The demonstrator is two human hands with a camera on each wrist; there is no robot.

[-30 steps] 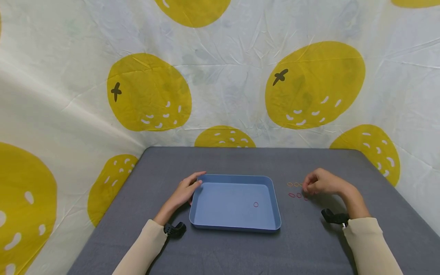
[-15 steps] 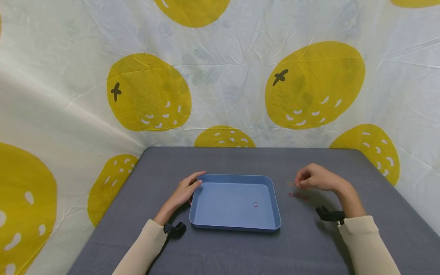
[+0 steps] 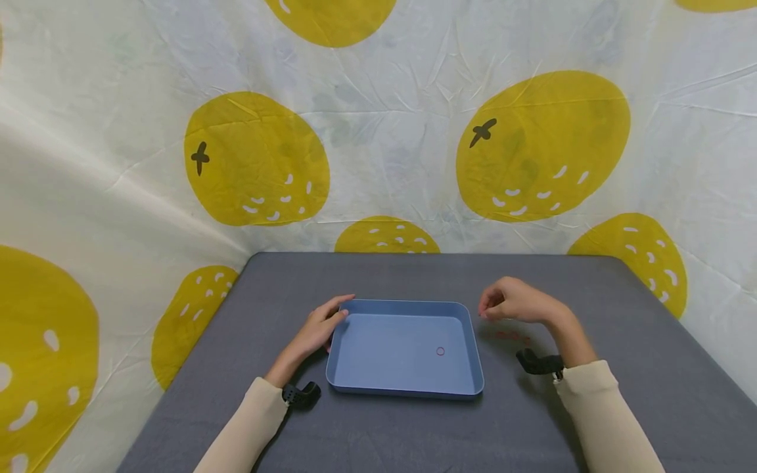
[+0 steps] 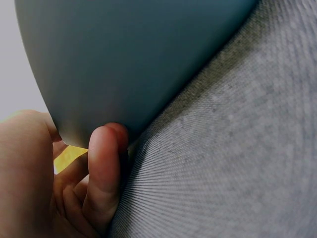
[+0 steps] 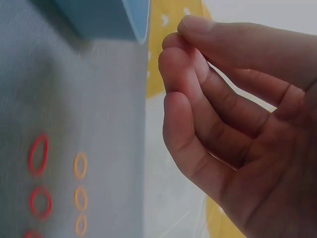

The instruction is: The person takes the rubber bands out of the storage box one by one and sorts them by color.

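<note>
A shallow blue tray (image 3: 390, 348) lies on the table with a small red rubber band (image 3: 437, 351) inside it. My left hand (image 3: 316, 327) grips the tray's left back corner, thumb over the rim; the left wrist view has fingers (image 4: 104, 163) against its outer wall. My right hand (image 3: 514, 302) is raised just beyond the tray's right back corner. In the right wrist view its thumb (image 5: 198, 24) meets the index fingertip; I cannot tell whether something is pinched there. Below it lie a row of yellow rubber bands (image 5: 75, 166) and a row of red rubber bands (image 5: 46, 153).
The table (image 3: 378, 427) has a dark grey cloth top. A white curtain (image 3: 390, 157) printed with yellow fruit hangs behind it and along its left side. Each wrist wears a black strap device, as on the right wrist (image 3: 538, 363).
My right hand has moved left from the right end of the band rows to the tray's right back corner, thumb and fingertips together. The left hand and tray have stayed put.
</note>
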